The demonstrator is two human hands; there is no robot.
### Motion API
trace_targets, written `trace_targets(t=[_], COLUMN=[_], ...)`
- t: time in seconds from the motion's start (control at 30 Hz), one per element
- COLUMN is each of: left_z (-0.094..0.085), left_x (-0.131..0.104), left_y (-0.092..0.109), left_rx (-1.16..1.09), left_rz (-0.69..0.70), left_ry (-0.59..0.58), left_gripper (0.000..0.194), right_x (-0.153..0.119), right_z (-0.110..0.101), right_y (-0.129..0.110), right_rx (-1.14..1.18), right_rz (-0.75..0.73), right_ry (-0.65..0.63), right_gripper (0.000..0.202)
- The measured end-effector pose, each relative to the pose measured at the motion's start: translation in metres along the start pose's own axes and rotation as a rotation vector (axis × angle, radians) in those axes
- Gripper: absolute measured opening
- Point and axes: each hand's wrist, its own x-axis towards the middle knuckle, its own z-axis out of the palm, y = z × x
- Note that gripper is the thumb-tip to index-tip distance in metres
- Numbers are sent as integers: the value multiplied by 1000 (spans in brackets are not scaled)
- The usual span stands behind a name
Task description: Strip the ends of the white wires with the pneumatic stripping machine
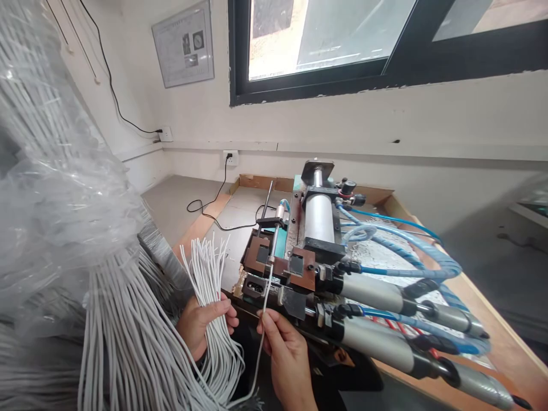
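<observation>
My left hand (199, 325) is wrapped round a bundle of white cables (209, 274), whose cut ends fan out above the fingers. To its right, my right hand (285, 348) pinches a single white cable (264, 302) between thumb and forefinger. That cable's upper end reaches the brown metal plates at the front of a pneumatic machine (319, 220). Its lower part curves down and left toward the loose cables. Whether the cable tip is inside the machine is too small to tell.
A large plastic-wrapped mass of grey-white cables (124, 325) fills the left side. Silver cylinders (372, 291) and blue air hoses (398, 237) extend right from the machine. White scraps (385, 251) lie behind them. A black cord (214, 220) crosses the tabletop toward the wall.
</observation>
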Motion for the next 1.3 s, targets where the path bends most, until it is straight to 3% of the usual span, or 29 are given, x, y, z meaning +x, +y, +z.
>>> trace_targets(t=[0.33, 0.53, 0.67, 0.8, 1.03, 1.3], left_z=[2, 2, 4, 7, 8, 7], left_x=[-3, -5, -6, -8, -18, -14], left_y=[1, 0, -1, -1, -2, -4], left_rx=[-23, -99, -122, -146, -151, -153], left_rz=[4, 38, 59, 104, 92, 73], left_ry=[-3, 56, 49, 31, -32, -79], left_gripper=[21, 25, 27, 27, 26, 25], right_x=[-3, -4, -20, -36, -36, -37], right_z=[3, -2, -4, -4, -2, -4], right_y=[0, 2, 6, 17, 22, 20], right_rx=[109, -128, -263, -276, -342, -209], right_rz=[113, -38, -128, -127, -239, -75], right_ry=[-73, -24, -106, -186, -222, -92], right_gripper=[29, 30, 26, 22, 17, 22])
